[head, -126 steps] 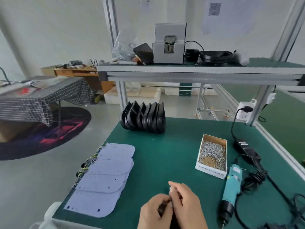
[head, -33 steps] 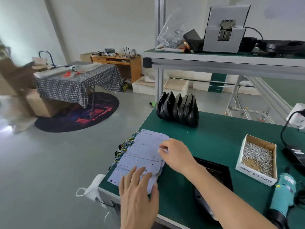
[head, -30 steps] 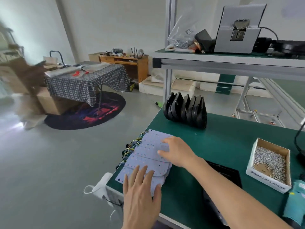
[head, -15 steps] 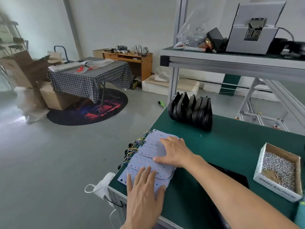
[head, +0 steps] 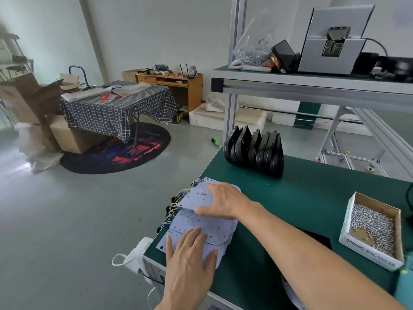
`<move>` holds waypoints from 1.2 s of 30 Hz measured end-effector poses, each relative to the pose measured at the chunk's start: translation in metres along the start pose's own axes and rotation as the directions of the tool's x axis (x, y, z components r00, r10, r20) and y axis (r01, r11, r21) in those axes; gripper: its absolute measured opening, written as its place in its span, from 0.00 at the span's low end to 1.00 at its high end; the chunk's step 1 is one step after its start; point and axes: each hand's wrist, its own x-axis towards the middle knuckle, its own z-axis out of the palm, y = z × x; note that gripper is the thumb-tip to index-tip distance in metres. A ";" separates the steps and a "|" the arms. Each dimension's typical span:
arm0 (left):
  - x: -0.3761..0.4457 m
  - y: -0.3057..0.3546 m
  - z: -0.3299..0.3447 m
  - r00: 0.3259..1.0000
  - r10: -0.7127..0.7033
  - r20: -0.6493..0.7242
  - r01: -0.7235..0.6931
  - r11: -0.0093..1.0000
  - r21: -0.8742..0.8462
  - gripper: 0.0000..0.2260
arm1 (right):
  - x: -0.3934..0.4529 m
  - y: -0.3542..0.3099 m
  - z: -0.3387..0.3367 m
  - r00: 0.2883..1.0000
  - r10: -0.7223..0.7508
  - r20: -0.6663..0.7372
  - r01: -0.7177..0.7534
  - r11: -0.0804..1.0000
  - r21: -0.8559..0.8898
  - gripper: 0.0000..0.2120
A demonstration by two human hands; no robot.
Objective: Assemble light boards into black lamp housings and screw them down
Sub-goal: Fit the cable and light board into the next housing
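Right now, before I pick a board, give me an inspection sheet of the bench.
Surface: green bench mat.
Job's things: overlapping light boards at left edge; black housings standing in a row behind; another housing partly under the right forearm; box of screws at right.
Clutter: nothing seen on the mat.
Hands: left hand flat on nearest board; right hand on a farther board, thumb at its edge.
Cables: board wires overhang the edge.
Surroundings: upper shelf, checked table.
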 end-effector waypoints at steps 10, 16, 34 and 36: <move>0.014 0.004 -0.027 0.952 -0.109 -0.287 0.013 0.948 -0.318 0.09 | -0.027 -0.031 -0.062 0.945 0.007 -0.326 0.213 0.743 0.635 0.31; 0.052 -0.004 -0.071 0.839 -0.445 -0.314 0.262 0.835 -0.484 0.20 | -0.093 -0.026 -0.122 0.821 -0.040 -0.570 0.511 0.498 0.700 0.27; 0.156 -0.026 -0.038 0.983 -0.130 0.131 0.132 0.991 -0.004 0.13 | -0.232 0.024 -0.194 0.676 0.086 -0.732 0.694 0.260 0.672 0.54; 0.163 -0.042 -0.040 0.980 -0.189 0.057 0.190 0.981 -0.026 0.13 | -0.234 0.031 -0.187 0.684 0.110 -0.721 0.669 0.298 0.680 0.53</move>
